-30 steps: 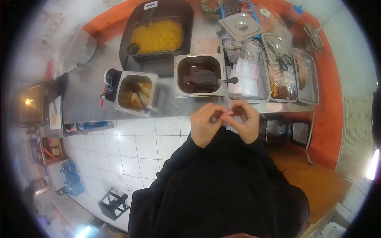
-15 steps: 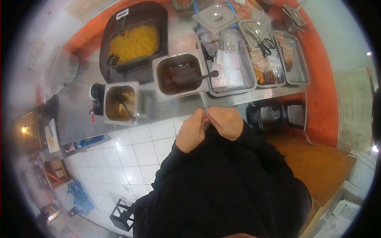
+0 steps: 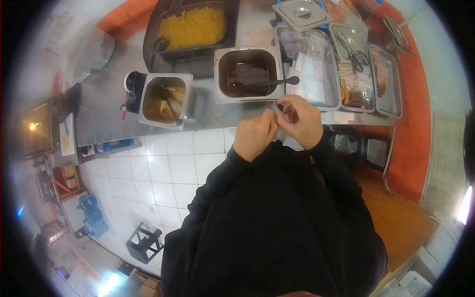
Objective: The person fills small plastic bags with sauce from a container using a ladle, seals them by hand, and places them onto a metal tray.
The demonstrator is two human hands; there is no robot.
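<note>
My left hand and my right hand meet in front of the steel counter's edge, fingers pinched on a small clear plastic bag. Much of the bag is hidden by the fingers, and its contents cannot be made out. Just beyond my hands stands a steel pan of dark sauce, a black ladle resting in it with its handle over the rim. Close to my right hand is a steel tray of white packets.
To the left, a smaller steel pan holds a black spoon. Yellow food fills a dark pan behind. At right are scissors over a tray of filled packets. A black stool stands on the tiled floor.
My view has shifted, so the counter sits higher and further right. My right fingers have spread and lifted, while both hands stay on the bag. The ladle now lies more inside the sauce pan.
</note>
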